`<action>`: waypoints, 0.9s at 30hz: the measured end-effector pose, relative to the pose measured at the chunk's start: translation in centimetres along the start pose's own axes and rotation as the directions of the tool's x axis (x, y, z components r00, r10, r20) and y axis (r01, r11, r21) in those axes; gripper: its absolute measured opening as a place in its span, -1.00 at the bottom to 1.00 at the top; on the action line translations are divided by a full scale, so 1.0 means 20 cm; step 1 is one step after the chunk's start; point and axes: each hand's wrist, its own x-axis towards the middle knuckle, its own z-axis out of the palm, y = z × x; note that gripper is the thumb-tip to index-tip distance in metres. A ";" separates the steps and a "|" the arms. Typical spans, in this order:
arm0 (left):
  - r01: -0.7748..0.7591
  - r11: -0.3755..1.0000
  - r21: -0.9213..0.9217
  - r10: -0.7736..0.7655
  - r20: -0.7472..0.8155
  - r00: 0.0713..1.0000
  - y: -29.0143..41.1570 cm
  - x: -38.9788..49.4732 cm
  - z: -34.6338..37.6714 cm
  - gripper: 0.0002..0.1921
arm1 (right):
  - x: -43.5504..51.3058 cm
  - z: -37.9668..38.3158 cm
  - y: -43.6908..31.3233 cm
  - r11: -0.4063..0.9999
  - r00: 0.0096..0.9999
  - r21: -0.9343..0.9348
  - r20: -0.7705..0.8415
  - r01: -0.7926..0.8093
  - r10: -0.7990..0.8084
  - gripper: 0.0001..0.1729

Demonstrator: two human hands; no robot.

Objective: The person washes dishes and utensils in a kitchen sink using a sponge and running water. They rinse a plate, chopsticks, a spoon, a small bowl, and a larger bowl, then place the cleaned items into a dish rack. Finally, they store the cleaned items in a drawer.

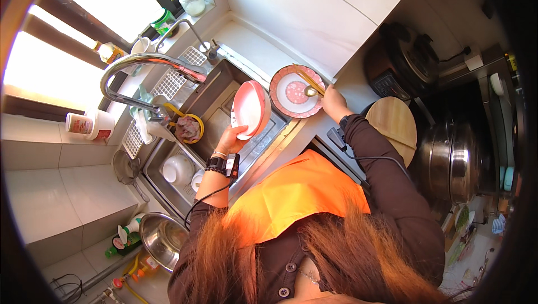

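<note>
My left hand (230, 141) grips the rim of a pink bowl (251, 112) with a white inside, tilted above the large basin of a steel sink (218, 110). It may be more than one bowl nested together. At the counter right of the sink lies a pink-and-white patterned plate (290, 104). My right hand (335, 103) is at the plate's right edge, holding wooden chopsticks (309, 78) and a metal spoon (311, 91) over it. My fingertips there are partly hidden. The chrome faucet (147, 60) arches over the sink from the left.
A yellow-rimmed strainer (201, 129) with pinkish contents hangs by the faucet. White bowls (178, 169) sit in the smaller basin's drainer. At right are a round wooden lid (393, 125), a steel pot (449, 163) and a dark cooker (399, 62). A steel basin (164, 236) stands lower left.
</note>
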 end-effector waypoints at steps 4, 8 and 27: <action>-0.036 0.998 0.046 0.037 -0.013 0.999 0.08 -0.09 0.06 -0.51 | 0.08 0.08 0.06 0.995 0.997 0.097 0.072 -0.022 0.015 -0.63; -0.076 0.987 0.139 0.085 -0.060 0.995 0.10 -0.17 0.06 -0.49 | 0.15 0.15 0.12 0.964 0.996 0.252 0.024 -0.085 0.082 -0.62; -0.048 0.984 -0.169 0.022 -0.151 0.988 -0.16 -0.32 -0.19 -0.62 | -0.02 -0.10 -0.41 0.866 0.983 0.476 0.014 0.154 -0.183 -0.76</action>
